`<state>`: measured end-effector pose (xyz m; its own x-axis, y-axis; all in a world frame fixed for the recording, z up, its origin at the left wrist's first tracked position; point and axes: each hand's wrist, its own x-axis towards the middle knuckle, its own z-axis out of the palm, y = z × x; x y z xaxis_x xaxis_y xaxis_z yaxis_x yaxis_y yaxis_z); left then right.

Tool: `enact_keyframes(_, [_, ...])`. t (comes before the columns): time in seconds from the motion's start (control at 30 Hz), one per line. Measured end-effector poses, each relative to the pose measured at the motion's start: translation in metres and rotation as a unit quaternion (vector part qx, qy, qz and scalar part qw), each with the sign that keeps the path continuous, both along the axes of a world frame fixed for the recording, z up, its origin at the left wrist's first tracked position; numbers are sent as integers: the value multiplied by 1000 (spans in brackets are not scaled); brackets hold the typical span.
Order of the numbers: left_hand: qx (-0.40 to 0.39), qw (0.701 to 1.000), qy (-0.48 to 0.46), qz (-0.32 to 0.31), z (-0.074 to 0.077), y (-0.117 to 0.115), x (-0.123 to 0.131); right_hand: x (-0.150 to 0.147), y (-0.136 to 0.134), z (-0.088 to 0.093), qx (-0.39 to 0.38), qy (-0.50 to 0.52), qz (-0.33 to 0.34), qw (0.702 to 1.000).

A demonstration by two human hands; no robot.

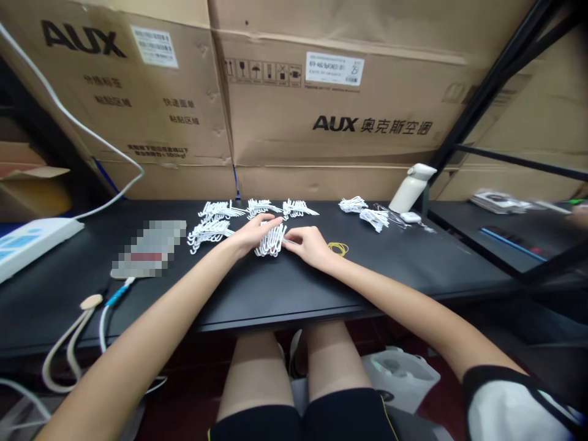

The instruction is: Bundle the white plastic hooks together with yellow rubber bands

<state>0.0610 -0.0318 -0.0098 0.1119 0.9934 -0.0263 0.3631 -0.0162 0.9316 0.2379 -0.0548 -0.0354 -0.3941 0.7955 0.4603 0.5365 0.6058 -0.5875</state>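
Note:
In the middle of the black table lies a bunch of white hooks point(270, 241), lined up side by side. My left hand point(257, 234) curves over the bunch from the left and grips it. From the right, my right hand point(310, 245) pinches the bunch's edge between thumb and fingers; its exact hold is partly hidden. Behind and left of my hands sit several similar bunches of white hooks point(219, 210). Two more white bunches point(353, 204) are at the back right. Yellow rubber bands point(339, 248) lie just right of my right hand.
A pale bottle point(411, 187) leans at the back right beside a small white case point(410, 217). At left are a blurred-out phone point(149, 250) with a cable and a white power strip point(39, 242). Large cardboard boxes point(285, 135) wall the back; a black metal frame point(487, 79) stands right.

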Motion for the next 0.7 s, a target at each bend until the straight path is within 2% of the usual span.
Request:
enact_keyframes(0.17, [21, 1000, -1, 9, 3, 2, -1, 1, 3, -2, 3, -12, -11, 1000])
enact_keyframes(0.33, [155, 987, 7, 50, 0, 12, -11, 2, 12, -3, 11, -30, -14, 999])
enact_keyframes(0.43, [250, 962, 73, 78, -4, 19, -18, -3, 20, -1, -1, -32, -9, 999])
enact_keyframes(0.5, [283, 949, 112, 83, -6, 22, -22, -11, 26, 1, -4, -36, -5, 999])
enact_keyframes(0.7, [260, 943, 204, 35, -13, 22, -26, -35, 43, 3, 15, -98, -42, 994])
